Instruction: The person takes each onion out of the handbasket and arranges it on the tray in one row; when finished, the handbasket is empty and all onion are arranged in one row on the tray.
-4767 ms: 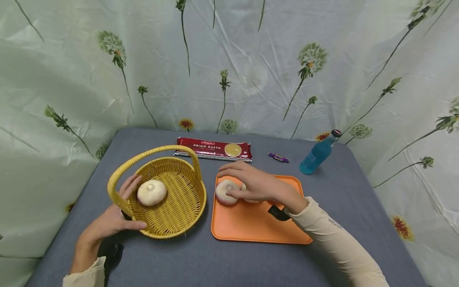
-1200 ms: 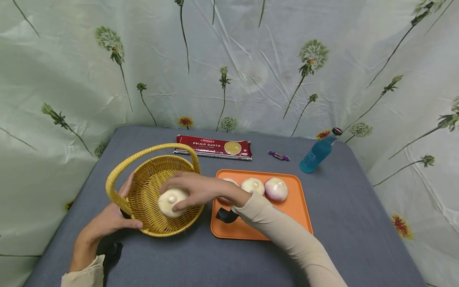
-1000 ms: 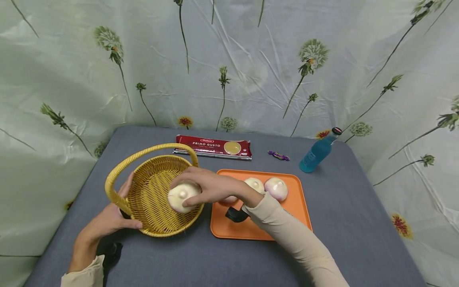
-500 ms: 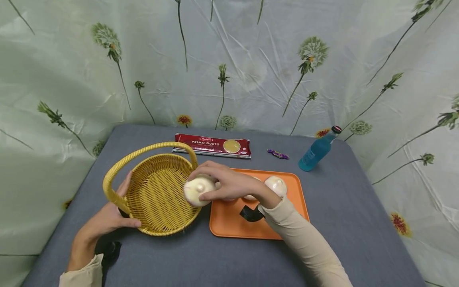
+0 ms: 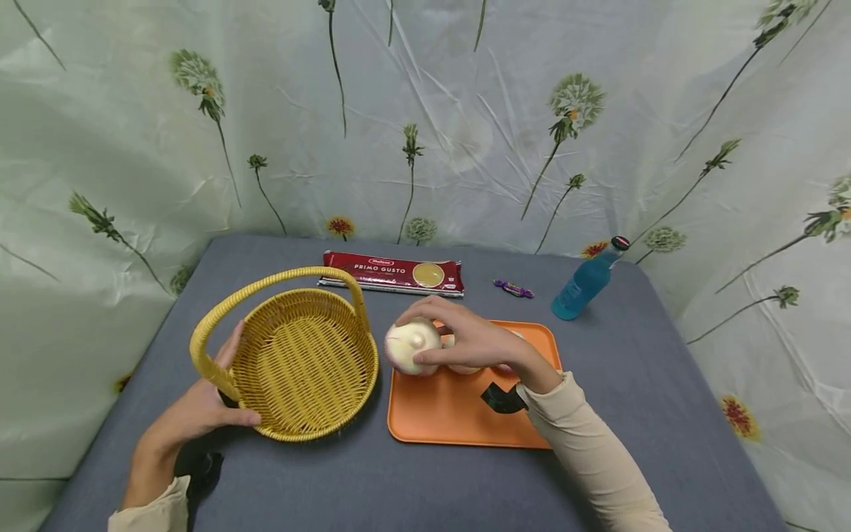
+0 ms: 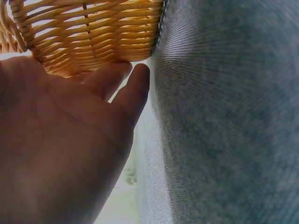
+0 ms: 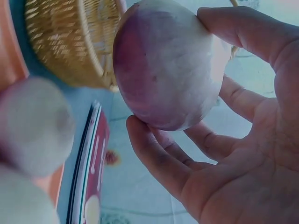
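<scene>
My right hand (image 5: 468, 336) grips a white and purple turnip (image 5: 411, 346), thumb on one side and fingertips on the other. In the head view the turnip overlaps the left part of the orange tray (image 5: 465, 425). More turnips lie on the tray, mostly hidden behind the hand; the right wrist view shows one turnip (image 7: 39, 126) close by. My left hand (image 5: 199, 410) rests against the left side of the yellow wicker basket (image 5: 306, 377), fingers and thumb spread along its outer wall. The left wrist view has straight fingers (image 6: 133, 93) beneath the basket's weave (image 6: 93, 37).
Behind the basket and tray lies a red pasta packet (image 5: 392, 273). A purple wrapped candy (image 5: 513, 289) is to its right. A blue bottle (image 5: 588, 284) leans at the back right. The basket's handle (image 5: 266, 281) arches over its back left.
From inside the basket, my right hand has lifted the turnip out and carried it right, over the tray's left side. My left hand has kept its place at the basket.
</scene>
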